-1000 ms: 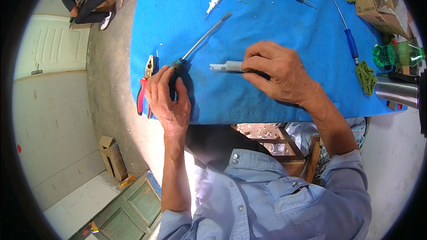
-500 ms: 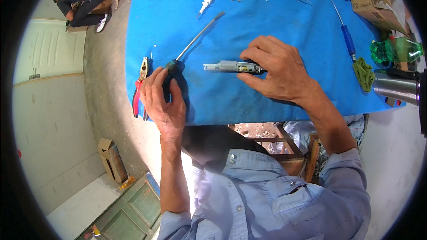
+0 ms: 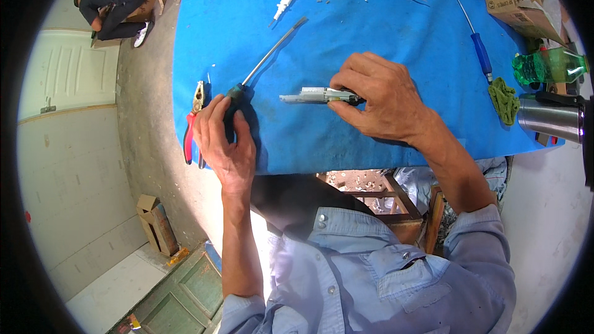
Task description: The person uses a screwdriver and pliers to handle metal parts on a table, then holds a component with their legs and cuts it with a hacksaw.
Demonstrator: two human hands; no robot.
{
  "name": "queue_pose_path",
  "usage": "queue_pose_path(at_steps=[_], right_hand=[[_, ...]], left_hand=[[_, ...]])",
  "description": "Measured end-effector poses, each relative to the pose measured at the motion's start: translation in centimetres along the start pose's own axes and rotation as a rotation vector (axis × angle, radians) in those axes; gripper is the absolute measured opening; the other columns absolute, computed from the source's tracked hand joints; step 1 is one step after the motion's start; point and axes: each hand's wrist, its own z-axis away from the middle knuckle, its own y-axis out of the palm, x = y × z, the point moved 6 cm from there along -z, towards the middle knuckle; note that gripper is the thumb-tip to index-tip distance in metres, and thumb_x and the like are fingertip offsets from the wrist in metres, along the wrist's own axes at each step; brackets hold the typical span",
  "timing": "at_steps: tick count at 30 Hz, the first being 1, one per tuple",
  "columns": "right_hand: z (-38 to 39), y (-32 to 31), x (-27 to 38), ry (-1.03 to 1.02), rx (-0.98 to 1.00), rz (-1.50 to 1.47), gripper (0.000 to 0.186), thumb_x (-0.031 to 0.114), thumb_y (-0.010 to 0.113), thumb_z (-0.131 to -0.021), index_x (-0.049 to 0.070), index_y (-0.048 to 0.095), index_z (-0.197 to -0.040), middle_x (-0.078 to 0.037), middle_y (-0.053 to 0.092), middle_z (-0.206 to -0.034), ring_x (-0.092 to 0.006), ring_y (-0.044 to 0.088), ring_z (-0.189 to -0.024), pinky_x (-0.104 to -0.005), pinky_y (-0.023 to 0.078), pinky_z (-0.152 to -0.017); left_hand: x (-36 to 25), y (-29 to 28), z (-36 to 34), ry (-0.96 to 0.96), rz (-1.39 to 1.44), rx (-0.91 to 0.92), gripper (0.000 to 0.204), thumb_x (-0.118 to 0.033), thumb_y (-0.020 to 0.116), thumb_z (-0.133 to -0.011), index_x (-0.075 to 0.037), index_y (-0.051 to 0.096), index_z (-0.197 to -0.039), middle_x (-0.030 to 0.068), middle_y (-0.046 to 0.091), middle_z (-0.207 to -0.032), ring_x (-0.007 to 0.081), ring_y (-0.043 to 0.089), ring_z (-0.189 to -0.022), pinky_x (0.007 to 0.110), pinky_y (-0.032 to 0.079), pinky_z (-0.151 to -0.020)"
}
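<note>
- The grey part [image 3: 312, 94] lies lengthwise across the blue-covered table [image 3: 371, 31], or just above it; its right end is in the right hand [image 3: 385, 96].
- Right fingers: thumb and forefinger nearly closed, pinching that end from both sides.
- It looks light and stiff, probably metal and a little slippery; the thin left tip seems easiest to bend.
- The thicker body should give the surest hold.
- Left hand [image 3: 226, 139]: fingers loosely curled round the dark handle of the screwdriver [image 3: 266, 57], thumb apart.
- That handle suits a full grip; the slim shaft looks rigid.
</note>
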Motion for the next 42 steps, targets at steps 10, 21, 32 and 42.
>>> queue_pose_path(at_steps=[10, 21, 32, 42], right_hand=[[-0.2, -0.2, -0.1, -0.053, -0.033, -0.034, 0.022, 0.015, 0.086, -0.078, 0.007, 0.072, -0.092, -0.007, 0.069, -0.089, -0.0268, 0.067, -0.080, -0.0409, 0.053, -0.068], [0.1, 0.5, -0.5, -0.062, -0.051, 0.034, 0.021, 0.031, 0.081, -0.084, 0.013, 0.077, -0.093, -0.008, 0.064, -0.083, -0.0302, 0.066, -0.083, -0.0457, 0.053, -0.071], [0.0, 0.9, -0.3, -0.089, -0.063, 0.018, 0.019, 0.028, 0.081, -0.086, 0.012, 0.078, -0.095, -0.007, 0.071, -0.090, -0.0284, 0.069, -0.081, -0.0410, 0.056, -0.072], [0.2, 0.7, -0.6, -0.085, -0.083, 0.057, 0.019, 0.031, 0.080, -0.087, 0.014, 0.080, -0.094, -0.008, 0.070, -0.087, -0.0301, 0.069, -0.082, -0.0427, 0.055, -0.073]], left_hand=[[-0.1, -0.1, -0.1, -0.003, 0.040, -0.025, 0.035, 0.001, 0.075, -0.092, -0.005, 0.072, -0.126, 0.0142, 0.075, -0.127, 0.0339, 0.068, -0.123, 0.047, 0.044, -0.117], [-0.5, -0.4, -0.2, 0.060, 0.035, -0.080, 0.034, -0.002, 0.074, -0.091, -0.007, 0.071, -0.124, 0.0133, 0.074, -0.124, 0.0348, 0.068, -0.119, 0.049, 0.044, -0.113], [0.2, 0.0, 0.0, -0.009, -0.011, -0.068, 0.033, -0.011, 0.074, -0.092, -0.008, 0.070, -0.125, 0.0154, 0.074, -0.122, 0.0384, 0.065, -0.120, 0.050, 0.045, -0.111], [0.2, 1.1, 0.0, 0.020, -0.057, -0.022, 0.035, -0.006, 0.067, -0.096, -0.009, 0.066, -0.131, 0.0147, 0.070, -0.129, 0.0389, 0.061, -0.125, 0.052, 0.045, -0.110]])
